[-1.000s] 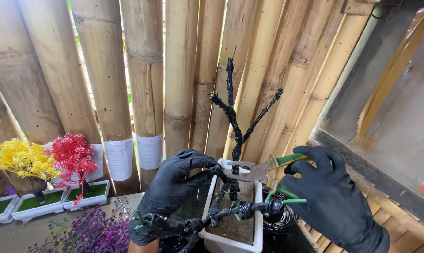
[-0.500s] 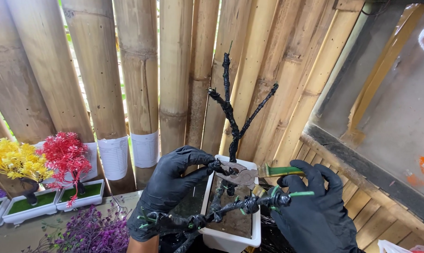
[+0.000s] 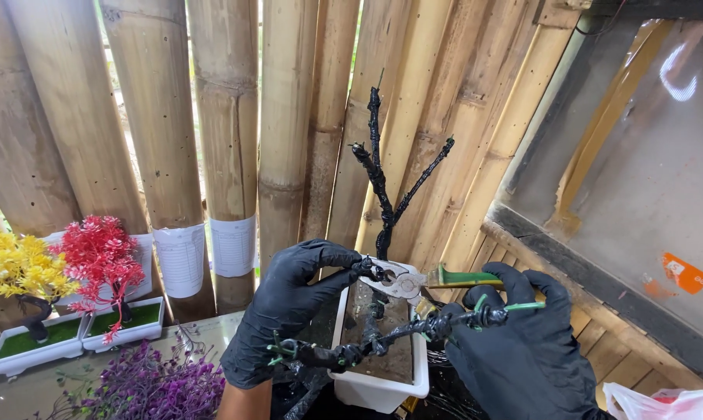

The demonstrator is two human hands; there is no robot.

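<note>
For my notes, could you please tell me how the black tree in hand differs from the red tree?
The black tree has bare dark branches; the red tree carries full red foliage. The black tree's white pot shows brown fill, the red tree's tray green. Both stand upright in white containers.

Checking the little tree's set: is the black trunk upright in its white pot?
Upright: the black trunk rises straight from the white pot, branches forking upward.

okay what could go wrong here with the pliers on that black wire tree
The pliers in the right hand bite right beside the left hand's fingertips, so a slip could pinch the glove. The bare tree stands tall in a small white pot; a hard pull might tip it. The low side branch ends in green wire tips that could poke a hand.
</note>
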